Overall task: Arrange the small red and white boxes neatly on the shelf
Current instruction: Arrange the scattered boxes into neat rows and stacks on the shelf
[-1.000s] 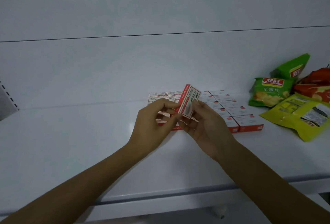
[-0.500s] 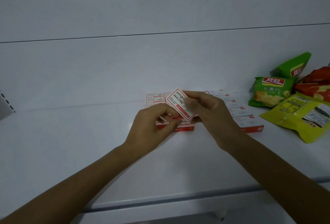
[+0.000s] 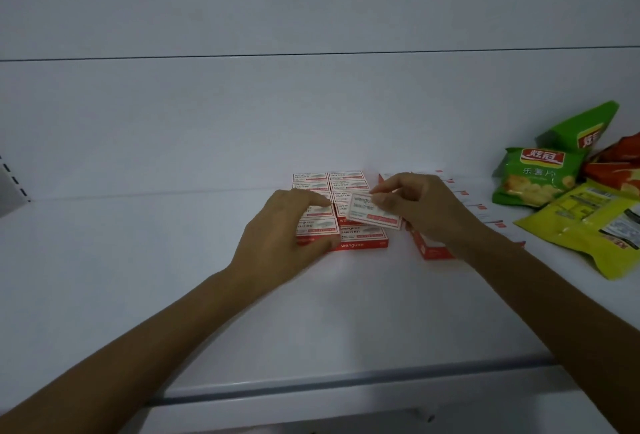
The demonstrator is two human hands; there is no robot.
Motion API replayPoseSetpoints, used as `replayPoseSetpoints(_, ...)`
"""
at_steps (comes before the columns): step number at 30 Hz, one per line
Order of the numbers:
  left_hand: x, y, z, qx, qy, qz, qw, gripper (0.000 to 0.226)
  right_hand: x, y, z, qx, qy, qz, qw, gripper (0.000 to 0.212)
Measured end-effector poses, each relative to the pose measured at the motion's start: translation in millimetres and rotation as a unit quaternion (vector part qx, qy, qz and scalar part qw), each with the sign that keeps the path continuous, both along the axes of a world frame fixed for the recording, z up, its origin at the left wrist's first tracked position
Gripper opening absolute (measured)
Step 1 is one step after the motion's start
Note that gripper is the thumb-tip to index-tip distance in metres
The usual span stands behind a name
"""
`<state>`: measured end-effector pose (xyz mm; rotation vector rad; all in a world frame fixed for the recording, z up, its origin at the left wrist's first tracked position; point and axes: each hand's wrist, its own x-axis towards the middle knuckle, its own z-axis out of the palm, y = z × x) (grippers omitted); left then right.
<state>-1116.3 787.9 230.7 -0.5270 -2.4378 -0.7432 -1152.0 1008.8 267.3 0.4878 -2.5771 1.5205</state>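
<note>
Gingerly, the right hand [image 3: 426, 212] pinches a red and white box [image 3: 372, 214] above the stack [image 3: 362, 234] on the shelf [image 3: 173, 278]; the left hand [image 3: 287, 229] clasps its near-left corner. Released crooked, it could knock rows askew.

The white shelf [image 3: 138, 278] carries a tidy block of small red and white boxes [image 3: 346, 184] lying flat in two columns near its back wall. Just to the right sits a second group of boxes [image 3: 433, 252], partly hidden and seemingly in rows too. Further right lie snack bags: a green chip bag [image 3: 533, 177], another green bag [image 3: 581, 129] behind it, an orange-red bag [image 3: 616, 163], and a yellow-green bag [image 3: 588, 226] nearest the front edge.
</note>
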Motion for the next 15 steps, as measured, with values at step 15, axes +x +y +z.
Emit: replayPoseSetpoints(15, -22, -10, -30, -0.139, 0.036, -0.020, 0.989, 0.051, -20, -16, -19, 0.207, 0.115, -0.077, 0.969, 0.024)
